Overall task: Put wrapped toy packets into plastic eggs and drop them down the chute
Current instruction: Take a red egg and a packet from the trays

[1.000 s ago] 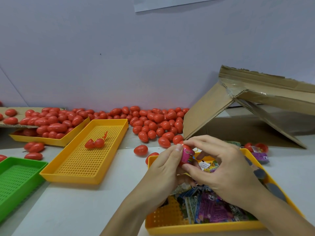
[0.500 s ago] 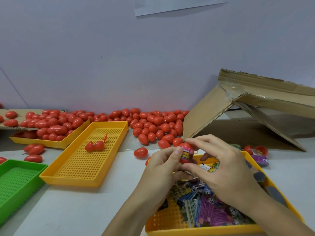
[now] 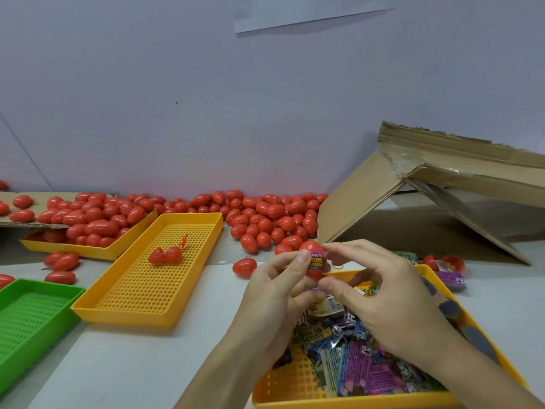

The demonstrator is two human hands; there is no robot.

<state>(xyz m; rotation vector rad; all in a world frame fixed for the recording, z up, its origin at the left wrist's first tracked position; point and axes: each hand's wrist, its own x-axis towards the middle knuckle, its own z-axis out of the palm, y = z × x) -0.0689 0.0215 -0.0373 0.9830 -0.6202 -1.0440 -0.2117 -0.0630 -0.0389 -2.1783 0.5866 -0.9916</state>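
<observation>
Egg (image 3: pixel 315 262) halves, red plastic, sit between both hands just above the near yellow tray (image 3: pixel 436 276), with a pink-and-yellow toy packet (image 3: pixel 318 263) showing in the gap where they have not closed. The left hand (image 3: pixel 277 293) pinches the egg from its left side, thumb tip on the seam. The right hand (image 3: pixel 392 302) pinches it end to end — forefinger on the top cap, thumb under the bottom half. Both grips are narrow, fingertips only.

The egg's long axis stands nearly upright, tilted slightly, so the squeeze that shuts it should run top to bottom (that is a reading of the pose, not something shown). The right hand lies along that axis and looks better placed to press; the left seems to steady and tuck the wrapper in. If an edge of the packet stays across the seam, the halves will likely not snap.

The cardboard chute (image 3: pixel 413 202) rises behind and to the right of the hands, its opening facing them, nearer the right hand. More packets (image 3: pixel 362 367) fill the tray under the wrists. Spare eggs (image 3: pixel 265 219) are heaped against the back wall, well left of the chute, and an opened egg (image 3: pixel 165 255) lies in the middle yellow tray (image 3: pixel 126 311).
</observation>
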